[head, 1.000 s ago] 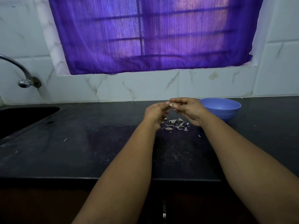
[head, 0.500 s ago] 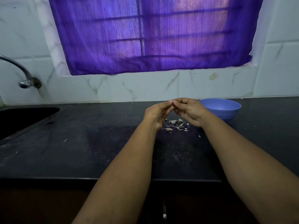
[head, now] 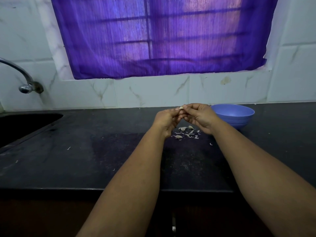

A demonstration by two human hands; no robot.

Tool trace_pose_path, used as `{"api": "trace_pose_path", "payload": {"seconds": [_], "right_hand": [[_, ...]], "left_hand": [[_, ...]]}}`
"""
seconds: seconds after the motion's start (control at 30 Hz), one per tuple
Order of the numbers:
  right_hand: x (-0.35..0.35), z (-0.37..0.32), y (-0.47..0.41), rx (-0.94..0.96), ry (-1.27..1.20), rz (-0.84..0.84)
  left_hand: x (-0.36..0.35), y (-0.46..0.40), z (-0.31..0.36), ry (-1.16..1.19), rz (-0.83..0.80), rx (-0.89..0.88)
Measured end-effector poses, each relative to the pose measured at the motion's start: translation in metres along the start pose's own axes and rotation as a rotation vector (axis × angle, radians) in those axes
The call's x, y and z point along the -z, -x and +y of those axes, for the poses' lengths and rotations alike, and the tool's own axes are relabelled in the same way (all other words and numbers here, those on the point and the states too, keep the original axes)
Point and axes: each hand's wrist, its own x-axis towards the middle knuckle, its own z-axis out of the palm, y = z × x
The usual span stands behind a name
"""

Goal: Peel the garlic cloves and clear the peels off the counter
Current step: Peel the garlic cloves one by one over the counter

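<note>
Fingers of both hands meet over the desk [head: 85, 159], and now I see a pale garlic clove [head: 181, 108] poking out where a moment ago only fingertips showed. Looks to me like the skin is coming off. My right hand [head: 199, 117] pinches the clove at its tip; my left hand [head: 166, 119] curls just beside it. Peels [head: 186, 132] lie scattered directly below, bowl [head: 233, 115] to the right.

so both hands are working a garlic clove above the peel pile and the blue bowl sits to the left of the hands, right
Not quite. The head view shows the blue bowl to the right of the hands, beside the right hand. The rest holds: it and the left hand hold the garlic clove above the peels.
</note>
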Motion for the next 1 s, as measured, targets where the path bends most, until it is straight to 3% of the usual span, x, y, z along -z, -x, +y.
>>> {"api": "trace_pose_path", "payload": {"seconds": [0.17,0.3,0.37,0.67,0.83,1.0], "right_hand": [[-0.003,0.003,0.001,0.023,0.209,0.021],[-0.002,0.005,-0.001,0.037,0.236,0.035],[-0.001,0.004,-0.001,0.043,0.238,0.031],[0.001,0.004,-0.005,0.086,0.658,0.147],[0.005,0.008,-0.009,0.077,0.665,0.199],[0.006,0.002,-0.007,0.199,0.776,0.328]], "left_hand": [[-0.003,-0.001,-0.006,-0.379,0.081,-0.052],[0.001,-0.004,-0.011,-0.882,0.129,-0.257],[0.000,-0.001,-0.011,-0.992,0.118,-0.309],[-0.005,0.002,-0.012,-0.965,0.108,-0.294],[-0.005,0.001,-0.016,-0.976,0.193,-0.320],[-0.010,0.005,-0.018,-0.927,0.108,-0.270]]}}
